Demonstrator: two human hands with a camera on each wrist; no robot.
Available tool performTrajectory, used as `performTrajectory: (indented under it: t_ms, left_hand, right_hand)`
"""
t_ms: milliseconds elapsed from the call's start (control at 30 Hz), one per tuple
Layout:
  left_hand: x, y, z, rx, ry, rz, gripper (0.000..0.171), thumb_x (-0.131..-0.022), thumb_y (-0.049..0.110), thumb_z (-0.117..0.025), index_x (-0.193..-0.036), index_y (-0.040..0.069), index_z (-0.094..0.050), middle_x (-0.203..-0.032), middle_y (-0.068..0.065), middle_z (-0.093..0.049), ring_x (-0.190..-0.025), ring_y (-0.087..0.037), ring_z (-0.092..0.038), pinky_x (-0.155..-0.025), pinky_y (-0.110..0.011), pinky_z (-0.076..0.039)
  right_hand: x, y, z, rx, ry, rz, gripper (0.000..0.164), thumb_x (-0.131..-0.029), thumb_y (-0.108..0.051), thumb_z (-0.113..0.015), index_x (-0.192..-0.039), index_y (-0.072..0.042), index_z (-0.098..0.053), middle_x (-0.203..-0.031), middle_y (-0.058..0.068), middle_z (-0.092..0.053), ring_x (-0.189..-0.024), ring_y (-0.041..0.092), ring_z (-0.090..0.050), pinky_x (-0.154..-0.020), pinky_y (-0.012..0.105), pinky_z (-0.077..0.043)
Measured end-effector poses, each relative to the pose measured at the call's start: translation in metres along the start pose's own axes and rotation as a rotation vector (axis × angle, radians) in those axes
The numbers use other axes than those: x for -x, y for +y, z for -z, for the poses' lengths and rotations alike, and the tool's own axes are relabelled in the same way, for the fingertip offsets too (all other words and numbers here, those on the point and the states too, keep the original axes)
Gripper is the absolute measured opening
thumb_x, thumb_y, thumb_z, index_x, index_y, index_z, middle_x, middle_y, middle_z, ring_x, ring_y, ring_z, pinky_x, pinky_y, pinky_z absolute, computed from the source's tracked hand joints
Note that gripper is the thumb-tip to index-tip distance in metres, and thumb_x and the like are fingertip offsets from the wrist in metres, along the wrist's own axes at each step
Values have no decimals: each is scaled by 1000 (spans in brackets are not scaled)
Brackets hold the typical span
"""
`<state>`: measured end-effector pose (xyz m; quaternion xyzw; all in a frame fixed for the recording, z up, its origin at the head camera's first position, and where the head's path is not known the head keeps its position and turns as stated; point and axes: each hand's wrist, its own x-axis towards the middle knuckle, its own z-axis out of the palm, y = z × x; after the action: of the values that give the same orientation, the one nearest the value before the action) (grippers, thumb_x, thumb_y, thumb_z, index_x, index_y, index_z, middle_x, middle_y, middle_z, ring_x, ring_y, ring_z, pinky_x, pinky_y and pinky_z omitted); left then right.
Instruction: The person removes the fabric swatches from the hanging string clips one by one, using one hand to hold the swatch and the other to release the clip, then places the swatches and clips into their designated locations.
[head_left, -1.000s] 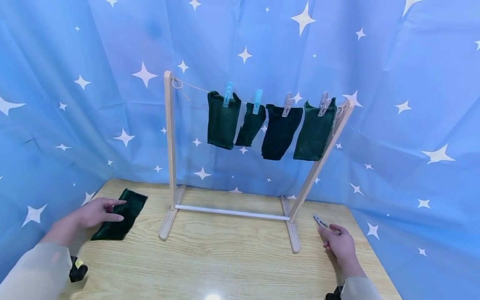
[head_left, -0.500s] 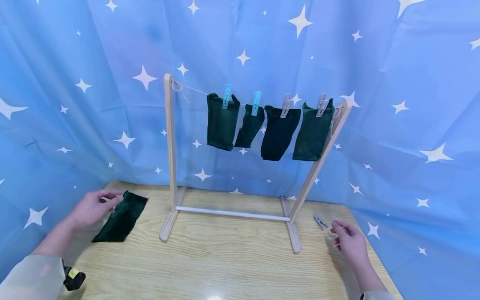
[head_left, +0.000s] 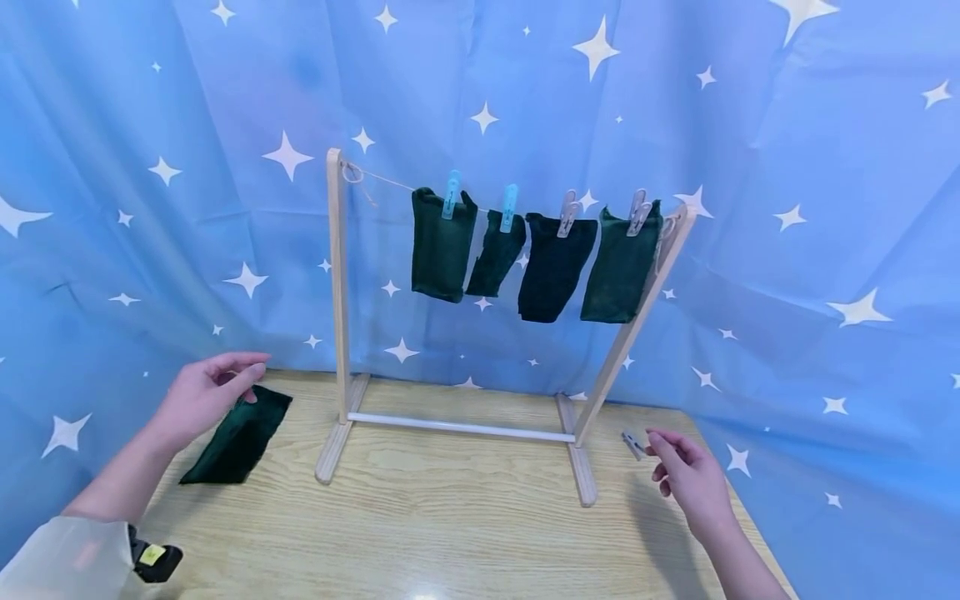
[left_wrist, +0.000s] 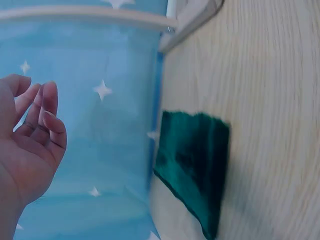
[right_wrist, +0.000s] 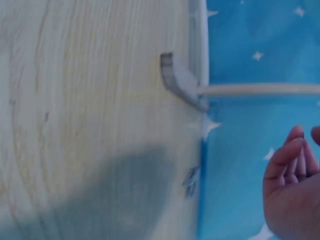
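Broadly, a blue star-printed curtain [head_left: 191,233] spreads beyond the left hand [head_left: 206,396] and the right hand [head_left: 693,483], and a pale wood-grain tabletop [head_left: 450,508] runs beneath them. Between the hands and farther out stands a wooden rack [head_left: 337,283], its two posts [head_left: 617,363] joined low down by a white crossbar [head_left: 461,427] and up top by a thin string [head_left: 390,180]. From that string hang four dark green cloths [head_left: 444,250], the second from the left hand's side narrowest. One more piece, the loose cloth [head_left: 238,442], lies on the tabletop below the left hand: velvety, dark green, four-sided with slanting edges, nearly black in places and teal in the left wrist view. The left arm [head_left: 123,483], in a pale sleeve [head_left: 63,558] with a black device [head_left: 156,560] at the wrist, reaches out above it; its hand is released, index finger stretched toward the rack, thumb just under that, other fingers loosely bent, and the left wrist view shows it apart from the fabric. The right hand is released too, raised over its shadow [head_left: 663,533], with thumb and index tips close together and the remaining fingers softly curled. Smallest are the pegs: two blue pegs [head_left: 450,196] on the left hand's side of the string, two translucent pegs [head_left: 567,215] on the right hand's, and a loose grey peg [head_left: 633,445] on the tabletop just beyond the right hand's fingertips, toward the rack, where the right wrist view, blurred, shows it apart from them.
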<state>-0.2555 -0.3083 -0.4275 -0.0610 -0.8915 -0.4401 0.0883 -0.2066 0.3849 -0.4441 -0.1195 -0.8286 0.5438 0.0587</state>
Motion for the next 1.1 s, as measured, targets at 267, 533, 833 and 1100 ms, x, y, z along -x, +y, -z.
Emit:
performTrajectory:
  t_ms: [267, 533, 833, 1100]
  left_hand:
    - [2, 30, -7, 70, -8, -60, 44, -115, 43, -58, -148, 16, -69, -95, -3, -76, -77, -16, -67, -55, -37, -42]
    - [3, 60, -12, 131, -52, -88, 41, -115, 39, -60, -149, 18, -69, -101, 6, -76, -85, -13, -72, -58, -33, -49]
    - [-7, 90, -26, 176, -83, -148, 38, -114, 35, -62, -146, 17, -71, -106, 9, -78, -84, -14, -73, -66, -31, -58]
    - [-12, 114, -26, 177, -90, -177, 35, -113, 40, -63, -142, 22, -74, -93, 0, -77, -83, -17, -71, -57, -33, -51]
  right_hand:
    - [13, -37, -15, -27, -26, 89, 30, -112, -39, -65, -130, -16, -71, -96, -15, -72, -72, 9, -63, -59, 26, -54]
    - [22, -74, -29, -16, -93, 162, 37, -111, -44, -66, -132, -13, -70, -100, -11, -71, -72, 14, -62, -60, 28, -54]
    - [23, -116, -46, 23, -137, 215, 44, -111, -44, -66, -139, -10, -69, -100, -6, -68, -73, 16, -62, -61, 28, -54]
    - [21, -146, -60, 65, -163, 269, 43, -110, -49, -67, -136, -16, -71, -99, 2, -64, -75, 20, -62, -63, 29, -56]
